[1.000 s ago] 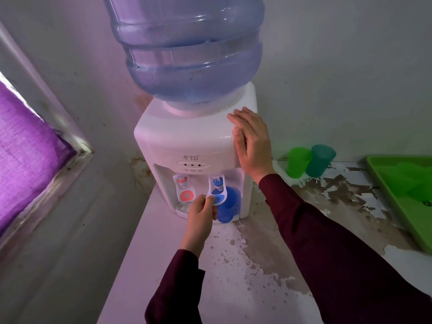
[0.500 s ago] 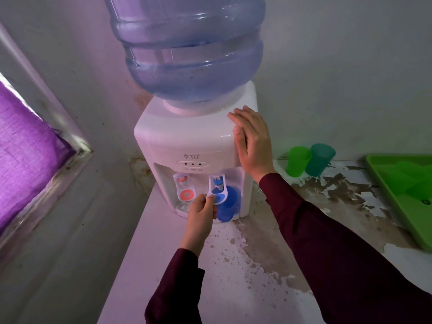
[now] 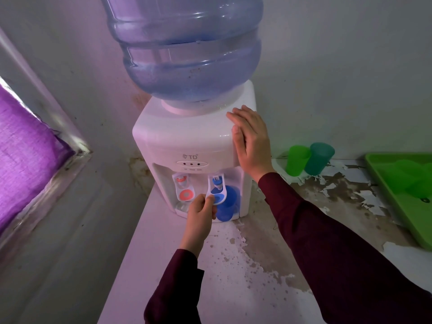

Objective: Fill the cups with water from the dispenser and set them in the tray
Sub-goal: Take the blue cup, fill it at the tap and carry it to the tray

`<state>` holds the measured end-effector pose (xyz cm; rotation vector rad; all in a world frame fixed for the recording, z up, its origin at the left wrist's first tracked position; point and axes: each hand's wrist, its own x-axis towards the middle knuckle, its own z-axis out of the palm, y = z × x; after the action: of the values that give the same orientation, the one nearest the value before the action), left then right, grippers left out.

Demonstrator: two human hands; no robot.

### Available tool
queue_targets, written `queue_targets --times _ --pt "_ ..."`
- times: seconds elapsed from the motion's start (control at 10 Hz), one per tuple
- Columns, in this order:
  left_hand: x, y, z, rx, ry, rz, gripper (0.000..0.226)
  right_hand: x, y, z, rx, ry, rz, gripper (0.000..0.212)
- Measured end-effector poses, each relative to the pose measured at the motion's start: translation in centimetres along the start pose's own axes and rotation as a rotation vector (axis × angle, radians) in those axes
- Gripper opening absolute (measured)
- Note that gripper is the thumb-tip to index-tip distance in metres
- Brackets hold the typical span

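A white water dispenser (image 3: 182, 141) with a big blue bottle (image 3: 187, 47) stands on the counter. A blue cup (image 3: 227, 204) sits in its bay under the blue tap lever (image 3: 217, 191). My left hand (image 3: 201, 213) pinches the lower end of that lever. My right hand (image 3: 251, 139) lies flat with straight fingers against the dispenser's upper right corner. A light green cup (image 3: 296, 161) and a teal cup (image 3: 318, 157) stand together to the right. The green tray (image 3: 397, 192) at the far right holds green cups, blurred.
The red tap lever (image 3: 183, 189) hangs left of the blue one. The counter (image 3: 245, 265) has peeling paint and stains. A purple curtain (image 3: 25, 146) and window frame are at the left, where the counter edge drops off. A wall stands right behind.
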<state>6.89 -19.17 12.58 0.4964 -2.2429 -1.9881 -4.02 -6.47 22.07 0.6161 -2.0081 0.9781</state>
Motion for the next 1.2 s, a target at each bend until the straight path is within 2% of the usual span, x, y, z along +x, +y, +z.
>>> queue_targets --times 0.3,0.7,0.9,1.1,1.2 --pt "-0.6 0.2 0.8 -0.019 0.073 0.009 0.024 0.0 0.0 -0.1 0.007 -0.001 0.003 0.041" --pt "0.7 -1.6 0.6 0.124 0.078 -0.021 0.036 0.1 0.3 0.2 0.009 0.003 -0.003 0.040" --pt "2.6 -2.5 1.8 0.183 0.129 0.000 0.023 0.1 0.2 0.0 0.008 -0.001 -0.006 0.040" --pt "3.1 -3.8 2.4 0.215 0.253 0.118 0.015 0.0 0.2 -0.1 0.003 -0.007 -0.021 0.041" --pt "2.6 -4.8 2.7 0.173 0.206 0.163 0.046 0.1 0.1 0.0 0.004 -0.015 -0.011 0.041"
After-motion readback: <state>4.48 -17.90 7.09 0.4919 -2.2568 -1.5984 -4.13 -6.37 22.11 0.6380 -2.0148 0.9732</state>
